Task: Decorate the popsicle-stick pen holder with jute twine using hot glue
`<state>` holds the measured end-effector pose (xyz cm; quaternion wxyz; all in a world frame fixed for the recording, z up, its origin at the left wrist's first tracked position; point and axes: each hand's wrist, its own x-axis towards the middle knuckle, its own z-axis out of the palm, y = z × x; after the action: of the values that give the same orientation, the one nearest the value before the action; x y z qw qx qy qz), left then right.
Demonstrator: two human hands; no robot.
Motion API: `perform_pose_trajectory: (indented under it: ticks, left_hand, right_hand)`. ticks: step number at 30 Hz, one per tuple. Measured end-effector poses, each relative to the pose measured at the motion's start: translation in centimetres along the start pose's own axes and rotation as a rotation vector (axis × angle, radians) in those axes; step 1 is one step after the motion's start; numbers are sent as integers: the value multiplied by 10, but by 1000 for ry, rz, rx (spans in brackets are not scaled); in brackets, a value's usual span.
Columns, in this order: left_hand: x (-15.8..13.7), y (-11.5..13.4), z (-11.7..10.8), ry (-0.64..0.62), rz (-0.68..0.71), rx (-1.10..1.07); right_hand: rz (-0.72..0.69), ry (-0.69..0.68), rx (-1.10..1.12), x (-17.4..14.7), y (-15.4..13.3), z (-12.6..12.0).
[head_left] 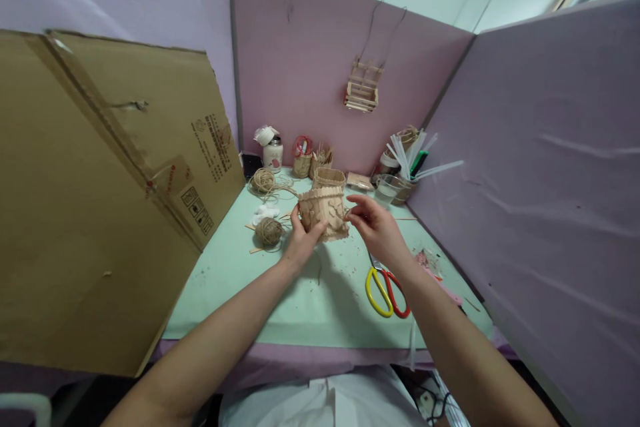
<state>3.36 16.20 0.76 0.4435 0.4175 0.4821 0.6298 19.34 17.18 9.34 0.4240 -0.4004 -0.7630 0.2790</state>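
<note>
My left hand (301, 239) grips a small tan craft container (320, 203) from its left side, thumb across the front. It has a scalloped rim, a cord band near the top and small raised pieces on its wall. At its right edge my right hand (373, 223) is closed in a pinch; what lies between the fingertips is too small to make out. Scissors (384, 287) with one yellow and one red handle lie below my right hand. To the left sits a ball of brown twine (269, 231) beside a white wad (265, 212).
Behind the container stand another woven container (330, 177), a loose twine coil (263, 181), a thermos (273, 155) and a clear plastic cup (387, 190). White glue sticks (399, 153) stand at back right. A large cardboard sheet (115, 200) flanks the left; scraps litter the table (220, 307).
</note>
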Motion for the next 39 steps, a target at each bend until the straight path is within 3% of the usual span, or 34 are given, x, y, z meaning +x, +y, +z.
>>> perform_pose_trajectory:
  ticks: [5, 15, 27, 39]
  left_hand:
    - [-1, 2, 1, -29, -17, -82]
    - [2, -2, 0, -24, -15, -64]
    - [-8, 14, 3, -1, 15, -38]
    - [-9, 17, 3, -2, 31, -32]
  right_hand:
    - [38, 43, -52, -1, -2, 3]
    - [-39, 136, -199, -12, -2, 20]
    - [87, 162, -20, -12, 0, 32]
    - [63, 156, -102, -10, 1, 30]
